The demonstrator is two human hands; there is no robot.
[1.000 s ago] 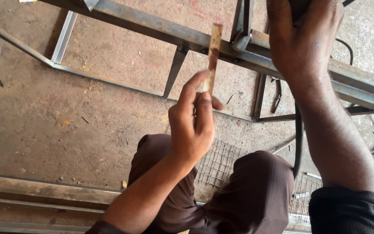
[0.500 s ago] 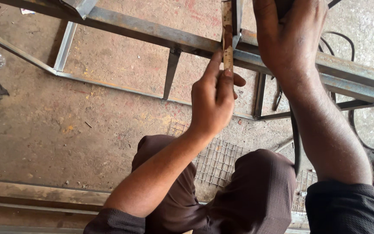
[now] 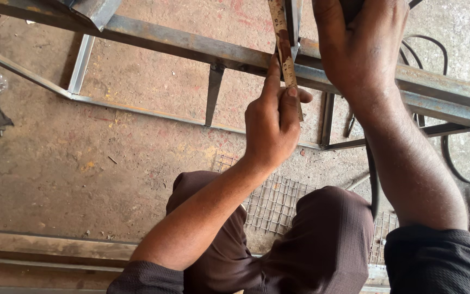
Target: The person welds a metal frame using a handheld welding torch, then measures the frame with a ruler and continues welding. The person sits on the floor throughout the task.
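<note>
Two bare forearms reach up from the person's dark-trousered knees (image 3: 322, 239), which rest over a sheet of wire mesh (image 3: 270, 204). The left hand (image 3: 272, 122) is pinched, thumb and fingers, on a rusty steel rule (image 3: 283, 49) held upright across the metal frame's long bar (image 3: 191, 48). Just beyond, the right hand (image 3: 365, 46) curls over that bar, its grip hidden.

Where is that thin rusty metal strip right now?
In the head view, top centre: the thin rusty metal strip is pinched in the left hand, upright across the grey steel frame bar.
</note>
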